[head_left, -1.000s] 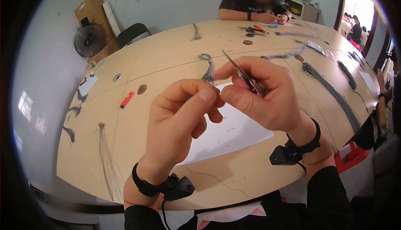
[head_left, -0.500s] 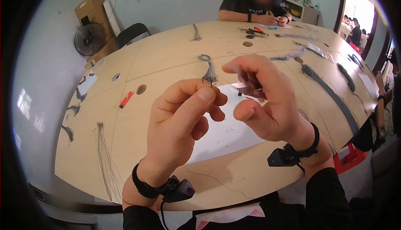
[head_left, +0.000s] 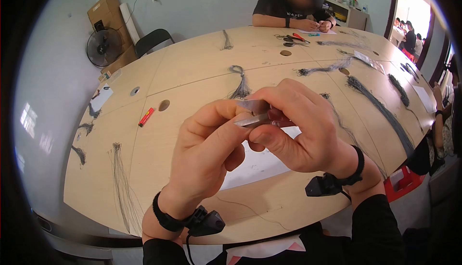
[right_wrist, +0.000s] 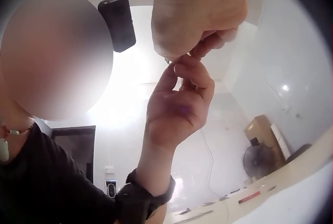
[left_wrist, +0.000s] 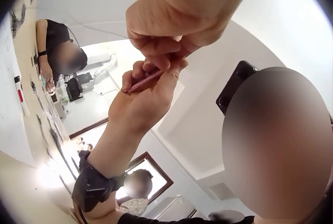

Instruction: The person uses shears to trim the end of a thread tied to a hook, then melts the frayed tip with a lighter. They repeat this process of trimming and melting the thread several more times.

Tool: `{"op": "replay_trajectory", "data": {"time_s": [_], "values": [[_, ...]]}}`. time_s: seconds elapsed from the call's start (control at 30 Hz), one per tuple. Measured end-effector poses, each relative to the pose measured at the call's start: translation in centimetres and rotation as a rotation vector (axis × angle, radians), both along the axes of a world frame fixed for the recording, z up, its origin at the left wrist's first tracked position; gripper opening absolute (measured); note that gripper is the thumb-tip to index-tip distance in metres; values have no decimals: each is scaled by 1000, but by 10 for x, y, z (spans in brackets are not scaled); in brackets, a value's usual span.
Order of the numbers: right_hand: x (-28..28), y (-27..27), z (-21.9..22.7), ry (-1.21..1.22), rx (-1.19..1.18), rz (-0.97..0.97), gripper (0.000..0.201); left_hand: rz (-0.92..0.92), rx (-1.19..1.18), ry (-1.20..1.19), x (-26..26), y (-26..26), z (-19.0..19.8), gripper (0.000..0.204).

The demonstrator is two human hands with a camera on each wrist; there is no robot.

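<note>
My left hand (head_left: 204, 147) is raised over the table, its thumb and forefinger pinching a small, thin dark hook that is mostly hidden by the fingertips and blades. Small metal thread snips (head_left: 252, 120) with a reddish handle are in my right hand (head_left: 301, 132). Their two blades stand apart, right at the left fingertips. In the left wrist view, the reddish handle (left_wrist: 143, 83) lies across the right hand's fingers. Beneath both hands is a white sheet of paper (head_left: 262, 164) with small dark specks on it.
Bundles of grey strands lie around the wooden table, including a looped bundle (head_left: 239, 82) beyond my hands and a long one (head_left: 380, 108) at the right. A red marker (head_left: 146, 116) lies at the left. Across the table, near scissors (head_left: 294, 39), another person (head_left: 288, 5) sits.
My right hand drew back from the left fingertips, then returned, the snips now turned with their blades at those fingertips. The left hand keeps its pinch almost in place.
</note>
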State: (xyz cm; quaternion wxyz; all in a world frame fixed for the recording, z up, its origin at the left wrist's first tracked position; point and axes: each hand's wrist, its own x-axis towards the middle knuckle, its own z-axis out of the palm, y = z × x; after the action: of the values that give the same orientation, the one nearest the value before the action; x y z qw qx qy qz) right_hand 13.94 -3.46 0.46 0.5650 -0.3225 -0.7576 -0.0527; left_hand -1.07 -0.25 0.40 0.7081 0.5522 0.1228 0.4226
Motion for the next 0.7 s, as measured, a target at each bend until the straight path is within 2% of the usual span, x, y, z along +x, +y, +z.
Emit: {"op": "replay_trajectory", "data": {"time_s": [0.3,0.47,0.57,0.63,0.7], "values": [[-1,-1,-2,89,-58,25,26,-2,-2,-42,1,-2,2,13],[2,-2,2,-47,16,-50,26,38,-13,-11,0,-3,3,11],[3,-3,1,-50,20,-40,26,7,1,-20,-1,-3,3,10],[3,-3,2,-58,31,-44,26,74,-20,17,0,-5,5,11],[3,-3,2,-66,43,-48,26,62,0,37,-2,-3,5,11]]}}
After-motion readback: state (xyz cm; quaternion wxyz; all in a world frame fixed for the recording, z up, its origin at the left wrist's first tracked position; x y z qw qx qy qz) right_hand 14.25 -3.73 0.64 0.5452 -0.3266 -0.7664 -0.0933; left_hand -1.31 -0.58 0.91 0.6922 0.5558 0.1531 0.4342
